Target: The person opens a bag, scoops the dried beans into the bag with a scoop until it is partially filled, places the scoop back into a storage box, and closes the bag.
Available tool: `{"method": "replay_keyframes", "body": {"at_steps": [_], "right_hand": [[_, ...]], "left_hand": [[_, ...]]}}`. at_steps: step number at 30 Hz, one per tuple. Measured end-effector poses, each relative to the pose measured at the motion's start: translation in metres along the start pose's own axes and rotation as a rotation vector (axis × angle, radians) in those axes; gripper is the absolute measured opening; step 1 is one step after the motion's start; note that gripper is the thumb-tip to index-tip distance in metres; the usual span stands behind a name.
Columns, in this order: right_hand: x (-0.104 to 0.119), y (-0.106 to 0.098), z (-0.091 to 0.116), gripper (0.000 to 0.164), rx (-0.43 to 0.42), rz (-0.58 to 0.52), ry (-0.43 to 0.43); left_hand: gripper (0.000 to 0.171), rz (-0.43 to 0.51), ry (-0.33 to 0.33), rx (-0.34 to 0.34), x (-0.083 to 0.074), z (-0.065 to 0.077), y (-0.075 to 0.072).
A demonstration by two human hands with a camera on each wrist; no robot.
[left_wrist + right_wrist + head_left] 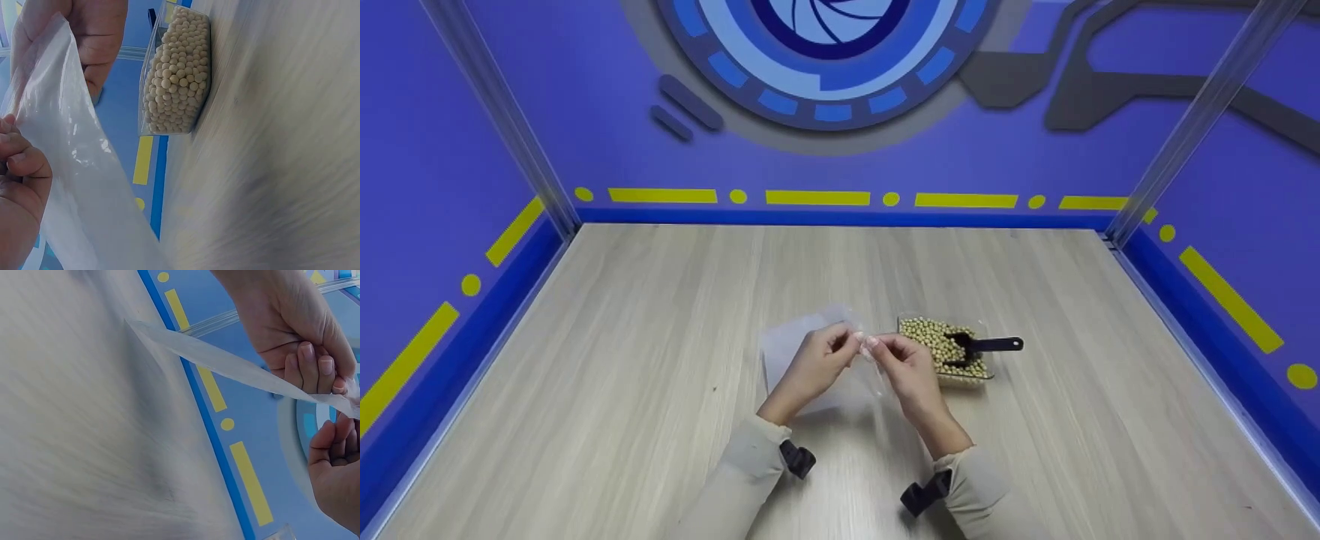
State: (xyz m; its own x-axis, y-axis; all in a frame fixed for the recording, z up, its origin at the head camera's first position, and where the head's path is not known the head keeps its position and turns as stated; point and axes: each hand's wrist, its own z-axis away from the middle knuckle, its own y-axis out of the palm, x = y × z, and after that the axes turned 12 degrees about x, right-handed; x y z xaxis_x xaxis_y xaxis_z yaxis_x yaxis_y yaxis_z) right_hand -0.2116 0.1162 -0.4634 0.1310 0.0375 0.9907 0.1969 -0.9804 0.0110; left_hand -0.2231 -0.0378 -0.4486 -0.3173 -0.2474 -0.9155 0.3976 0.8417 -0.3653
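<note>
Both left hand (820, 360) and right hand (911, 373) pinched the plastic bag (90, 169); bead tub (962, 382) lay right, nearer the latter.

My head view: evenly lit. Left wrist view: white glints on glossy, translucent plastic bag (84, 169). Both wrist views: pale wood-grain tabletop (62, 416) blurred, softly shadowed.

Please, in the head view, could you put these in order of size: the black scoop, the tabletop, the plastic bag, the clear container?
1. Tabletop
2. Plastic bag, partly hidden
3. Clear container
4. Black scoop
</note>
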Motion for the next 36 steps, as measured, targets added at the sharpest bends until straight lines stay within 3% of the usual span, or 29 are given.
{"method": "replay_keyframes", "body": {"at_steps": [8, 17, 25, 36], "right_hand": [[-0.001, 0.004, -0.001, 0.009, -0.033, -0.073, 0.015], [-0.003, 0.005, -0.002, 0.019, -0.02, -0.232, 0.044], [-0.004, 0.0, -0.002, 0.01, -0.032, -0.078, 0.046], [-0.004, -0.007, -0.004, 0.021, -0.031, -0.008, 0.029]], "left_hand": [[0.026, 0.043, 0.003, -0.008, -0.029, 0.009, -0.003], [0.029, 0.084, 0.012, -0.001, 0.006, -0.001, 0.0], [0.032, 0.022, 0.039, -0.011, 0.007, 0.0, -0.001], [0.032, 0.003, -0.006, 0.013, 0.005, 0.002, -0.002]]}}
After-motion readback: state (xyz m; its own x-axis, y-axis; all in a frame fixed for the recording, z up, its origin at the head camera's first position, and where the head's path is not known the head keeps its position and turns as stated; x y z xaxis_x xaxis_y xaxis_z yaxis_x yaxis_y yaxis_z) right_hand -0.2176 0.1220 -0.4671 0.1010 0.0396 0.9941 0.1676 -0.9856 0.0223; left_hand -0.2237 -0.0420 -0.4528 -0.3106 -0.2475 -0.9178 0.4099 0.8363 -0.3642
